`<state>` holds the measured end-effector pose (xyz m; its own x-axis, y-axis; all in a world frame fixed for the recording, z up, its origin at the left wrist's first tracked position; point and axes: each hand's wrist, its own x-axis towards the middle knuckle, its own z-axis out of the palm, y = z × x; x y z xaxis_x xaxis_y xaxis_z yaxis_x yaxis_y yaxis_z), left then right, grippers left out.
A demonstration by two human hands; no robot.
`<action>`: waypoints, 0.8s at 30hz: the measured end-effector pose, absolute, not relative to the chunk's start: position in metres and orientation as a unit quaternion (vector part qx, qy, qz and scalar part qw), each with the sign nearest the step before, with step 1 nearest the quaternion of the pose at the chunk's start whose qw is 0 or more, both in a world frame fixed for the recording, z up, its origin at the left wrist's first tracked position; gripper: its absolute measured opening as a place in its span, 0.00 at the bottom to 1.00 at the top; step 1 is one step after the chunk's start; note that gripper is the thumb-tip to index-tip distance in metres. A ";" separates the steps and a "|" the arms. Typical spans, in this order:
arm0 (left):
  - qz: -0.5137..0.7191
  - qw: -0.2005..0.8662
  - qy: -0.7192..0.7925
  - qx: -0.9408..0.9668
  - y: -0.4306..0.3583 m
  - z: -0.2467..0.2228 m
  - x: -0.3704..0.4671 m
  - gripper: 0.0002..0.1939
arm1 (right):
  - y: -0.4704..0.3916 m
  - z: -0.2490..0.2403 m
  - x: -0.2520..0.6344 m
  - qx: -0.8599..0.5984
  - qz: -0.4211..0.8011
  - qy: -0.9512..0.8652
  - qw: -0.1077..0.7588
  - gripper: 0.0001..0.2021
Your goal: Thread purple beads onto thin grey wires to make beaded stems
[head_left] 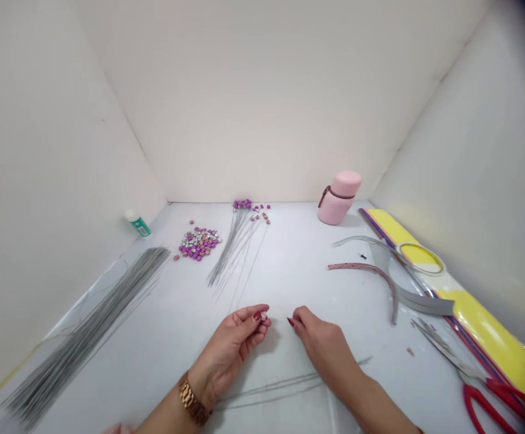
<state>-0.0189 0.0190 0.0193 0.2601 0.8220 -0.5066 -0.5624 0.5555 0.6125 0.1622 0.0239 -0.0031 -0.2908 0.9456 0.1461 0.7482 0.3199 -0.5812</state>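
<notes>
My left hand (239, 334), with a gold watch at the wrist, pinches a small pale pink piece (263, 315) between thumb and fingers. To its right, my right hand (319, 337) is closed, thumb against forefinger; whatever it may hold is too small to make out. Several loose grey wires (280, 384) lie on the table below and between the hands. Further back is a bunch of wires (232, 247) tipped with purple pieces (243, 204). Left of that bunch sits a pile of small purple, pink and silver pieces (199, 243).
A thick bundle of grey wires (90, 331) and a glue stick (138, 223) lie at left. On the right are a pink bottle (338, 199), curved strips (370, 269), a tape ring (443, 263), yellow sheets (492, 325) and red-handled scissors (474, 377).
</notes>
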 end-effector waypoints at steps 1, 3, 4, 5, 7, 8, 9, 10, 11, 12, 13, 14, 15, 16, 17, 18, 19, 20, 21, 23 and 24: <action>0.442 0.781 0.412 0.157 0.018 0.019 -0.019 0.10 | 0.022 -0.001 0.162 -0.550 0.223 -0.767 0.243 0.09; 0.437 0.787 0.406 0.155 0.017 0.017 -0.019 0.09 | 0.020 0.004 0.160 -0.553 0.307 -0.729 0.262 0.09; 0.433 0.791 0.405 0.152 0.017 0.017 -0.019 0.08 | 0.020 0.005 0.159 -0.549 0.378 -0.691 0.278 0.08; 0.430 0.793 0.404 0.149 0.017 0.016 -0.019 0.08 | 0.020 0.006 0.158 -0.541 0.453 -0.645 0.293 0.08; 0.429 0.791 0.407 0.157 0.017 0.016 -0.020 0.08 | 0.021 0.007 0.156 -0.519 0.574 -0.552 0.311 0.08; 0.431 0.785 0.412 0.171 0.017 0.017 -0.019 0.08 | 0.022 0.007 0.156 -0.512 0.602 -0.525 0.315 0.08; 0.434 0.773 0.420 0.196 0.017 0.018 -0.019 0.08 | 0.022 0.007 0.157 -0.513 0.606 -0.518 0.317 0.08; 0.439 0.754 0.430 0.231 0.018 0.019 -0.019 0.09 | 0.022 0.008 0.157 -0.516 0.603 -0.518 0.319 0.08; 0.443 0.730 0.444 0.273 0.018 0.021 -0.018 0.09 | 0.022 0.008 0.158 -0.517 0.605 -0.512 0.324 0.09; 0.444 0.700 0.459 0.320 0.018 0.022 -0.018 0.10 | 0.022 0.009 0.159 -0.517 0.607 -0.506 0.328 0.09; 0.443 0.667 0.474 0.366 0.018 0.024 -0.017 0.09 | 0.021 0.009 0.160 -0.516 0.610 -0.503 0.330 0.09; 0.440 0.633 0.487 0.411 0.017 0.025 -0.017 0.08 | 0.020 0.010 0.161 -0.515 0.611 -0.501 0.332 0.10; 0.434 0.601 0.497 0.452 0.017 0.025 -0.017 0.07 | 0.019 0.010 0.161 -0.513 0.610 -0.503 0.334 0.10; 0.426 0.572 0.505 0.486 0.016 0.026 -0.017 0.07 | 0.017 0.010 0.160 -0.511 0.607 -0.507 0.337 0.10; 0.417 0.548 0.511 0.514 0.015 0.026 -0.017 0.06 | 0.016 0.010 0.159 -0.509 0.600 -0.515 0.339 0.10; 0.409 0.528 0.515 0.537 0.014 0.025 -0.018 0.07 | 0.015 0.010 0.158 -0.506 0.591 -0.528 0.340 0.10; 0.403 0.513 0.517 0.555 0.013 0.025 -0.018 0.08 | 0.014 0.011 0.157 -0.504 0.579 -0.545 0.338 0.10; 0.397 0.501 0.516 0.570 0.013 0.024 -0.018 0.08 | 0.013 0.011 0.156 -0.501 0.563 -0.567 0.333 0.10; 0.392 0.492 0.514 0.583 0.012 0.023 -0.018 0.09 | 0.012 0.012 0.155 -0.496 0.542 -0.593 0.329 0.10; 0.387 0.478 0.508 0.604 0.012 0.022 -0.018 0.10 | 0.010 0.015 0.153 -0.482 0.491 -0.648 0.327 0.09; 0.383 0.474 0.507 0.609 0.012 0.022 -0.017 0.10 | 0.009 0.017 0.152 -0.475 0.468 -0.669 0.328 0.09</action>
